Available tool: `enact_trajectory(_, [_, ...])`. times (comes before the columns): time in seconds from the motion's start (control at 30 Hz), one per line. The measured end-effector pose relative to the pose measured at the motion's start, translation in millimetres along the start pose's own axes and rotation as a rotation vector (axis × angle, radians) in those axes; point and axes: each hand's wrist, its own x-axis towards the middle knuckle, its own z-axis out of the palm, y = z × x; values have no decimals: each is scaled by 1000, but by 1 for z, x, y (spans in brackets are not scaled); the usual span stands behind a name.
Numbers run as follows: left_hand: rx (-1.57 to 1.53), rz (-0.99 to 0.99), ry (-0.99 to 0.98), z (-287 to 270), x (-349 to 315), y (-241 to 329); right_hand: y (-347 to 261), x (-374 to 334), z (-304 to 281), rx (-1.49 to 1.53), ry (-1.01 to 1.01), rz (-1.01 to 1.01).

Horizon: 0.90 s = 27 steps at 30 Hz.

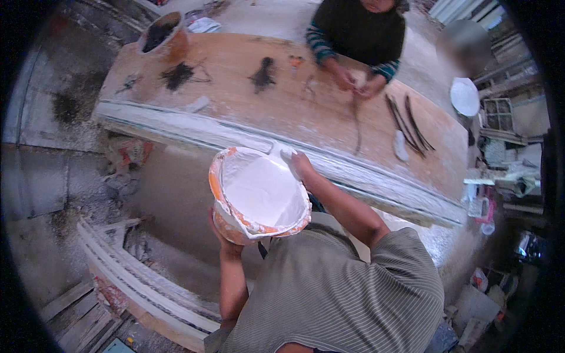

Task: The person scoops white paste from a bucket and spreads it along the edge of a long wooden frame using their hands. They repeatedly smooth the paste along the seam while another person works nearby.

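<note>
An orange bucket (215, 187), crusted with white, is held in front of my body above the lower front area by the bench. Smooth white liquid, like wet plaster (259, 187), fills much of it. My left hand (226, 238) is closed against the bucket's lower left side, its fingers partly hidden by it. At the far right rim my right hand (301, 167) grips the bucket, beside a white-coated piece (279, 150) that sticks up there; I cannot make out what that piece is.
Across the wooden table (229, 88), a person's hands (356, 85) work a thin strand. Long white moulding (235, 135) runs along the near edge. Dark fibre clumps (176, 75), dark curved strips (406, 123) and another orange bucket (176, 44) are on top. A curved white-edged form (141, 273) stands lower left.
</note>
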Motion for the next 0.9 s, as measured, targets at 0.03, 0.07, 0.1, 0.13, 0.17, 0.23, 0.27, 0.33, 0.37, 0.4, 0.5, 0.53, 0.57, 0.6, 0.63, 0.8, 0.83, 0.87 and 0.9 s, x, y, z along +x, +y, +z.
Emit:
enact_trajectory(0.03, [-72, -41, -29, 20, -5, 14, 11, -3, -26, -7, 51, -16])
enact_trajectory(0.07, [-153, -87, -54, 43, -16, 27, 30, -6, -58, -29, 105, -24])
enact_trajectory(0.1, [-408, -169, -67, 63, -35, 40, 43, -21, -87, -44, 150, -17])
enact_trajectory(0.13, [-260, -174, -56, 81, -53, 38, 54, -37, -119, 47, 135, 19])
enact_trajectory(0.17, [-108, -184, -41, 98, -73, 38, 56, -52, -142, 150, 116, 44])
enact_trajectory(0.23, [-410, -469, -19, 136, -96, 82, 56, -85, -182, 316, 87, 48])
enact_trajectory(0.27, [-735, -615, -65, 153, -106, 94, 51, -108, -201, 367, 75, 37])
enact_trajectory(0.33, [-1028, -803, -114, 187, -127, 107, 45, -148, -239, 475, 46, 16])
enact_trajectory(0.37, [-1023, -815, -154, 204, -139, 110, 45, -164, -260, 486, 83, 41])
enact_trajectory(0.4, [-1018, -826, -194, 223, -151, 113, 46, -178, -281, 498, 119, 67])
enact_trajectory(0.5, [-1011, -816, -249, 285, -181, 131, 67, -207, -356, 591, 127, -7])
enact_trajectory(0.53, [-1017, -816, -277, 306, -193, 135, 78, -214, -383, 632, 113, -58])
enact_trajectory(0.57, [-1019, -815, -295, 325, -205, 136, 80, -226, -405, 529, 162, -54])
enact_trajectory(0.6, [-1016, -825, -318, 345, -219, 138, 78, -244, -426, 430, 220, -42])
enact_trajectory(0.63, [-990, -829, -303, 366, -231, 142, 80, -258, -449, 331, 276, -27])
enact_trajectory(0.8, [-909, -793, -330, 476, -288, 158, 129, -286, -587, 160, 461, -169])
enact_trajectory(0.83, [-980, -798, -432, 497, -299, 154, 138, -294, -617, 23, 511, -208])
enact_trajectory(0.87, [-1044, -816, -516, 511, -316, 143, 148, -308, -640, 110, 478, -188])
enact_trajectory(0.9, [-1120, -828, -586, 526, -335, 132, 152, -324, -665, 184, 433, -169])
